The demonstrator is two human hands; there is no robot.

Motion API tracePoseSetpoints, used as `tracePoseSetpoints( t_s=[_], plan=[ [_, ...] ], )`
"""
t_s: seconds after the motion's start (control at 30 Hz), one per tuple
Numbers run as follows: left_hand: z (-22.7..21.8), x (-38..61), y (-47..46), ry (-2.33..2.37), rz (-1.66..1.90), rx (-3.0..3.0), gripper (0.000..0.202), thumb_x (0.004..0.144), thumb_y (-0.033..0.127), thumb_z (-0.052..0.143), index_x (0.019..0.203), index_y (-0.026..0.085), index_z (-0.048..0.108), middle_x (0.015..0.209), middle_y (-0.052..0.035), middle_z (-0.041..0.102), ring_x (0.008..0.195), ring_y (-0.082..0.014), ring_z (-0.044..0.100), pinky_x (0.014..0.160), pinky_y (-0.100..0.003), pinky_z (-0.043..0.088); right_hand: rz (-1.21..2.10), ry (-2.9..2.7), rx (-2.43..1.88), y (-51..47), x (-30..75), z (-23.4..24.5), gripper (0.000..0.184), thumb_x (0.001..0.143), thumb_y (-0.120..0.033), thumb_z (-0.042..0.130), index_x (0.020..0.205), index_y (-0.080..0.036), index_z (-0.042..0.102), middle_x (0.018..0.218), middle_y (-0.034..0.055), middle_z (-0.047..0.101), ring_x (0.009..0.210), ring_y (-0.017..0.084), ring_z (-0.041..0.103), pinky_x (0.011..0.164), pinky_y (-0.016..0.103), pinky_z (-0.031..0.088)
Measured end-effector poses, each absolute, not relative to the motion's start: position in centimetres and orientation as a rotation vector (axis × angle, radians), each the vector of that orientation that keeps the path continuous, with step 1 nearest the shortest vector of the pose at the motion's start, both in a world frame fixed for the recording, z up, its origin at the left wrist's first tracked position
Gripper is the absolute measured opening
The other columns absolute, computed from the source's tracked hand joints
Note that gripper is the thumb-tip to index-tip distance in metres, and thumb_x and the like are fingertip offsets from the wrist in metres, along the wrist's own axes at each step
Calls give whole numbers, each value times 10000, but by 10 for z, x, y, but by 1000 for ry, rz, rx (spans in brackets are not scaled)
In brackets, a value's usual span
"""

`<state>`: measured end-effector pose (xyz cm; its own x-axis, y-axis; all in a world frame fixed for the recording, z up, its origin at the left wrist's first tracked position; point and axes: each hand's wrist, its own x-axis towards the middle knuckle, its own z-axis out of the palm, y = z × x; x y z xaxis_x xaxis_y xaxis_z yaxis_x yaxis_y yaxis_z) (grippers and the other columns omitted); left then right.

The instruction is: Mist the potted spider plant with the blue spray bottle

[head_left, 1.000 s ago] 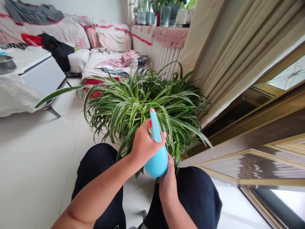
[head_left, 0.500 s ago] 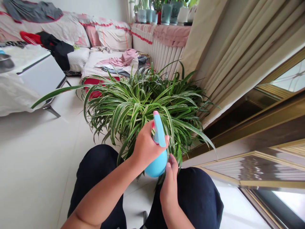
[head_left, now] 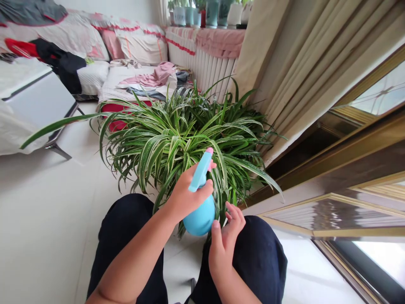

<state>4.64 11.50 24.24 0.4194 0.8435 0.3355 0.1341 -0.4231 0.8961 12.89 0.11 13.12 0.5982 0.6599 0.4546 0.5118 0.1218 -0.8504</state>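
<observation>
A light-blue spray bottle (head_left: 199, 217) with a pink nozzle tip is in my left hand (head_left: 186, 194), which is wrapped round its neck below the spray head. The nozzle points away from me and slightly right, over a large spider plant (head_left: 177, 131) with green-and-white striped leaves. Just right of the bottle is my right hand (head_left: 226, 240), fingers apart and loosely curved, holding nothing. Its thumb is close to the bottle's base; whether they touch, I cannot tell. Leaves hide the plant's pot.
My knees (head_left: 126, 223) flank the bottle. Beige curtains (head_left: 291, 67) and a glossy gold-trimmed cabinet (head_left: 322, 211) stand at right. At left is a covered table (head_left: 41, 101). Behind the plant are a sofa with clothes (head_left: 155, 78), a radiator (head_left: 205, 63) and potted plants (head_left: 211, 14).
My left hand has turned the spray bottle, so its nozzle swings from leaning left to leaning right. My right hand's fingers have come away from the bottle's side and spread. The view has shifted slightly.
</observation>
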Motion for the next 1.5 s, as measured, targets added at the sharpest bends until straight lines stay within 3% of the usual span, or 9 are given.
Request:
tracePoseSetpoints(
  t_s=[0.13,0.3,0.43,0.67,1.03,1.3,1.5],
  plan=[
    [242,46,115,863,1121,1814,286,790,195,534,1066,211,606,1137,-78,706,1075,-207,662,946,-332,518,223,-1018,-1518,1,130,133,376,940,-374,426,1284,-223,424,1294,125,367,1256,295,335,1011,550,307],
    [242,52,113,951,1226,1847,127,791,180,508,873,211,599,904,-35,719,833,-166,689,792,-289,554,307,-1015,-1524,2,129,135,370,940,-404,417,1268,-234,441,1287,113,361,1247,290,344,1026,542,295],
    [242,52,113,976,1212,1864,107,786,168,492,821,211,584,788,-10,690,700,-140,656,692,-256,542,331,-1025,-1513,2,130,134,349,951,-399,410,1256,-236,456,1271,105,365,1227,283,354,1015,538,294],
    [241,45,117,1038,1196,1953,179,784,159,486,916,197,601,908,-47,700,802,-169,669,739,-283,525,340,-1029,-1517,3,132,133,337,956,-402,407,1245,-244,478,1273,102,376,1214,282,359,999,542,297],
    [244,45,111,1106,1025,1962,109,787,170,477,750,212,571,712,-5,655,632,-152,614,620,-276,487,338,-1038,-1534,3,136,135,330,952,-397,406,1227,-237,497,1246,102,412,1192,278,391,994,534,320],
    [248,41,113,1162,1107,2022,197,776,121,487,916,202,600,858,-40,675,761,-180,647,691,-293,513,344,-1027,-1552,3,138,136,334,946,-408,406,1211,-230,504,1243,106,419,1194,281,398,995,529,323],
    [243,41,121,1279,1264,1948,155,788,152,486,891,203,591,893,-52,688,845,-207,666,756,-317,524,338,-1036,-1538,3,138,133,337,944,-421,416,1206,-233,515,1238,106,426,1181,281,402,982,524,322]
  ],
)
